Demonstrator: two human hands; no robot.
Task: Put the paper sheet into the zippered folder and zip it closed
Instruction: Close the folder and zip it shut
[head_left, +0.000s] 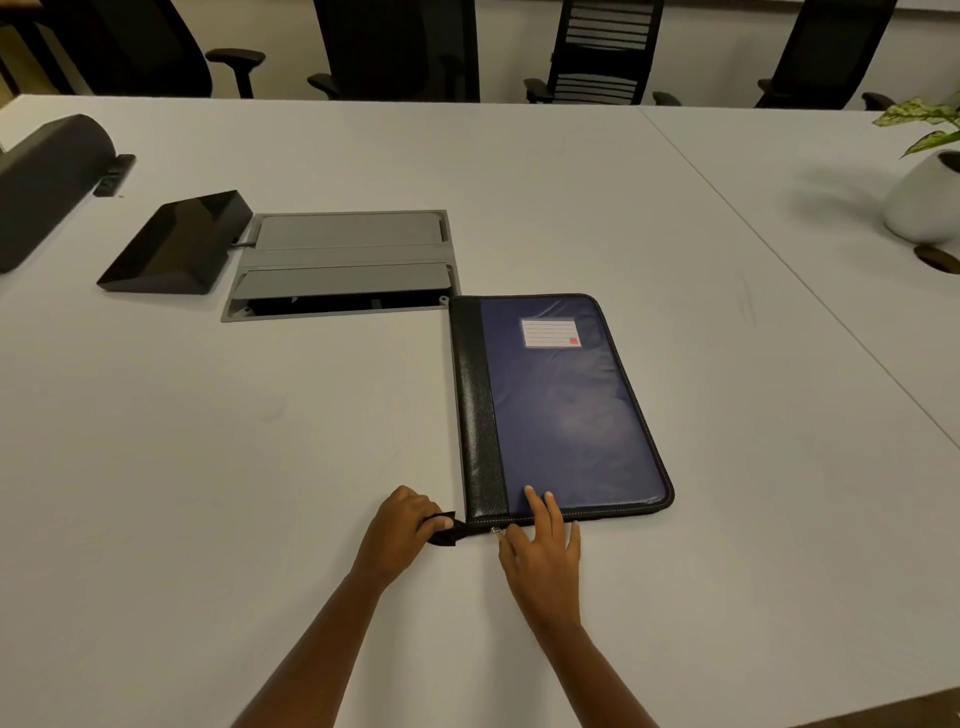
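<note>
At the far left of the worktop (208, 441) lies a dark padded roll (47, 176). Next to it is a black wedge-shaped device (174, 244), and beside that a grey cable hatch (343, 265) set into the surface.

Nearer the person, the left hand (402, 525) sits just off the folder's near-left corner. Its fingers (431, 514) are curled and pinch a black tab (444, 529) that sticks out from that corner.

Just right of the tab, the small metal zip slider (496, 530) sits on the near edge, close to the black spine band.

The right hand (543, 551) comes next. Its fingers (535, 501) are straight and spread apart, resting flat on the cover at the near edge. The thumb is just beside the slider, and no grip on it is visible.

The zippered folder (566, 405) lies flat and closed, blue cover up, with a lined label (550, 332) near its far end. Its far-left corner is just beside the hatch. Well to the right stands a white plant pot (919, 202).

No paper sheet shows anywhere, so it is most likely already inside — that step looks done. With the slider near the corner, the zipping is probably at its very end or its very start. The flat, even edges suggest the end.

The zip teeth along the near and right edges are too dark to read, so I cannot confirm the zip is closed. The sheet stays hidden, and whether the tab belongs to the zip tape or is a separate strap is unclear.
</note>
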